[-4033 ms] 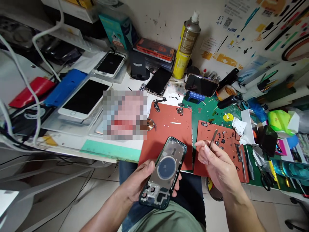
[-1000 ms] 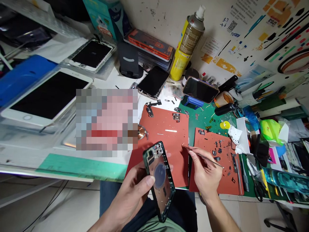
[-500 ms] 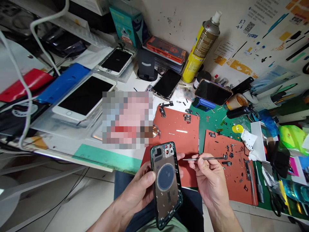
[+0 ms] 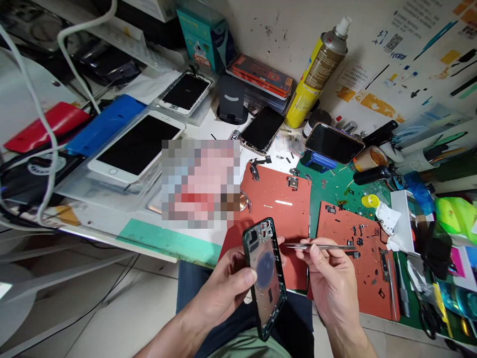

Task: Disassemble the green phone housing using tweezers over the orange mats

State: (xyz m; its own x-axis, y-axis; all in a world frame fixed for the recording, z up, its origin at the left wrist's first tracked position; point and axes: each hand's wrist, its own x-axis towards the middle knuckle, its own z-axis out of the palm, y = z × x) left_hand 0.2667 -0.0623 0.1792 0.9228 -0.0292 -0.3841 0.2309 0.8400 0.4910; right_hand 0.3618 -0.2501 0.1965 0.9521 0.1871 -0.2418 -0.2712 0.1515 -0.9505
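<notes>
My left hand (image 4: pixel 233 278) grips a phone housing (image 4: pixel 275 298) by its left edge, thumb on the near side and fingertips showing past the right edge. The housing is a dark green frame, tilted, its inner side towards me, with a round charging coil area and camera holes at the top. In my right hand (image 4: pixel 328 273) a pair of metal tweezers (image 4: pixel 335 246) is pinched between thumb and fingers. The tips point left towards the housing's right edge and are apart from it. Nothing can be made out between them.
Two red mats (image 4: pixel 278 214) carry small phone parts (image 4: pixel 292 182) and screws. White-framed phones (image 4: pixel 136 146) lie on the left. A yellow spray can (image 4: pixel 316 74) stands at the back near a phone on a blue stand (image 4: pixel 323 161). Scissors (image 4: pixel 428 318) lie at the right. A blurred patch hides part of the table.
The phone housing has turned more edge-on and shifted slightly right with my left hand. The tweezers stay in my right hand, held almost level. The whole view has shifted a little.
</notes>
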